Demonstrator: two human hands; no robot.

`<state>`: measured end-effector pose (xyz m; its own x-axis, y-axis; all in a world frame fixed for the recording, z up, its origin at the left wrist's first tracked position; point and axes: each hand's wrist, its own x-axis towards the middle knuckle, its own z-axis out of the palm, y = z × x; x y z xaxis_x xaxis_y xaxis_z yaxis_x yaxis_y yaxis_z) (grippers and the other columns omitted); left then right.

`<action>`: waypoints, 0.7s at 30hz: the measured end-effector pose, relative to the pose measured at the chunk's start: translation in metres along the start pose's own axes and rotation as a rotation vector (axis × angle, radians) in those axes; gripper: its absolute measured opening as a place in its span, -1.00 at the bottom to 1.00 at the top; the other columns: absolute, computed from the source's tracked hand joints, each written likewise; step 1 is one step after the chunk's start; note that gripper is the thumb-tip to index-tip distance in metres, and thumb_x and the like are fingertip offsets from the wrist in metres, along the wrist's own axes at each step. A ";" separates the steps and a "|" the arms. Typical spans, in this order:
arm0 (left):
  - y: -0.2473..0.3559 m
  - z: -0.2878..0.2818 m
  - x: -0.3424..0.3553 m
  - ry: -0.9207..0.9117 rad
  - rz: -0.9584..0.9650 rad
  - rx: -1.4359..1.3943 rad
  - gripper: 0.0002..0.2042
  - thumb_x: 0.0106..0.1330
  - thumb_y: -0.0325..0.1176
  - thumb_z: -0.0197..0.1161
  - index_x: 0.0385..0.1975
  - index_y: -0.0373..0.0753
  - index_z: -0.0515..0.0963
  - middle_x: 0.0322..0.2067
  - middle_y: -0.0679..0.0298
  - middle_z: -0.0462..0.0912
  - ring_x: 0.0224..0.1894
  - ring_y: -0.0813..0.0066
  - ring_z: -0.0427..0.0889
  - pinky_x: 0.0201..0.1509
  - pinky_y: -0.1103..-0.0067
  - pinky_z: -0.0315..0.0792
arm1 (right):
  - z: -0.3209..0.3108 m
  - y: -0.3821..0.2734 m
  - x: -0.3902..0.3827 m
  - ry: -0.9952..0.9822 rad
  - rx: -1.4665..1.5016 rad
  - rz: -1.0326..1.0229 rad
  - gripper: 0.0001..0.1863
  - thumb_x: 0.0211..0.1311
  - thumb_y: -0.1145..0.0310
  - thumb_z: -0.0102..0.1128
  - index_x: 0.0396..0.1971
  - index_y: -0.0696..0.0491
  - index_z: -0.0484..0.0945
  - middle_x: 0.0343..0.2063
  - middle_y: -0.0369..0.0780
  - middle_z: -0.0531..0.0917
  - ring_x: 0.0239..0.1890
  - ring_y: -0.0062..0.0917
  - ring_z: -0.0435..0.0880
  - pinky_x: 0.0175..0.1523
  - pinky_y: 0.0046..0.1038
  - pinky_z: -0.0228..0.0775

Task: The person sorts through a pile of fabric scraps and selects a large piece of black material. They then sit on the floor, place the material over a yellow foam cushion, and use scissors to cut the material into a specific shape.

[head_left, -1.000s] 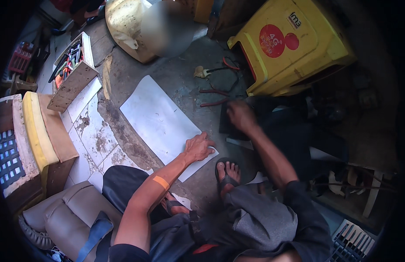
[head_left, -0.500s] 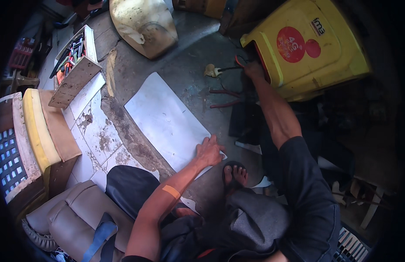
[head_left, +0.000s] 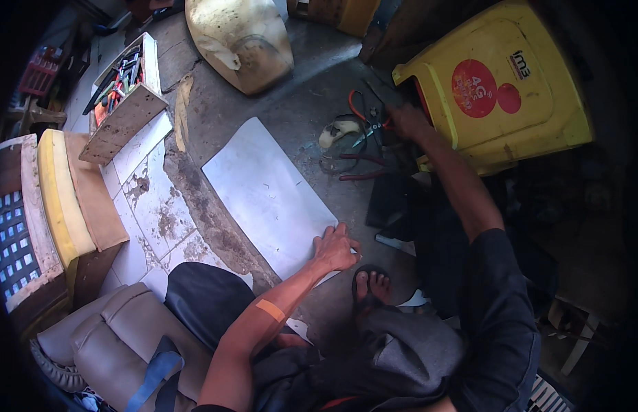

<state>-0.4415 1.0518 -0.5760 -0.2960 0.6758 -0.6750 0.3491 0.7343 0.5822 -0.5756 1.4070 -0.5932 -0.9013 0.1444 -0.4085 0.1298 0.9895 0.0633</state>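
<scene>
On the floor: left hand, loosely spread, rests on near end of white sheet, lying diagonally | right hand at orange-handled scissors, grip cannot be told | red-handled tool nearby | yellow stool at right

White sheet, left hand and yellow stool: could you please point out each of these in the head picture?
White sheet (head_left: 269, 194): head view, middle of its bare surface.
Left hand (head_left: 334, 248): head view, back of the hand.
Yellow stool (head_left: 539, 99): head view, its broad printed face.
</scene>
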 end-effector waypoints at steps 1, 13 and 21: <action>-0.001 0.001 -0.001 0.005 0.003 -0.006 -0.79 0.17 -0.11 0.36 -0.20 0.27 0.77 0.11 0.22 0.40 0.26 0.07 0.32 0.17 0.00 0.31 | 0.000 -0.003 -0.004 -0.036 -0.053 -0.024 -0.52 0.25 0.14 0.27 0.13 -0.03 0.47 0.14 -0.06 0.52 0.21 -0.09 0.51 0.18 -0.04 0.44; -0.012 0.010 -0.001 0.062 0.029 -0.070 -0.78 0.20 -0.04 0.32 -0.18 0.21 0.75 0.11 0.50 0.67 0.23 0.10 0.41 0.23 0.01 0.28 | 0.016 0.005 -0.020 0.141 0.054 -0.273 -0.72 0.30 0.15 0.20 -0.10 -0.03 0.62 -0.14 -0.19 0.64 -0.05 -0.25 0.67 0.02 -0.16 0.52; -0.026 0.024 0.009 0.155 0.041 -0.139 -0.78 0.15 -0.07 0.39 -0.22 0.16 0.79 -0.01 0.44 0.74 0.15 0.15 0.57 0.24 0.11 0.39 | -0.090 -0.038 -0.108 0.182 1.522 0.114 -0.78 0.32 0.30 0.16 -0.16 0.11 0.58 -0.21 -0.27 0.66 -0.01 -0.47 0.67 -0.01 -0.32 0.49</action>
<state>-0.4319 1.0372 -0.6083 -0.4208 0.6991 -0.5780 0.2405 0.7004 0.6720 -0.5206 1.3532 -0.4692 -0.8794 0.3273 -0.3456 0.3833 0.0564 -0.9219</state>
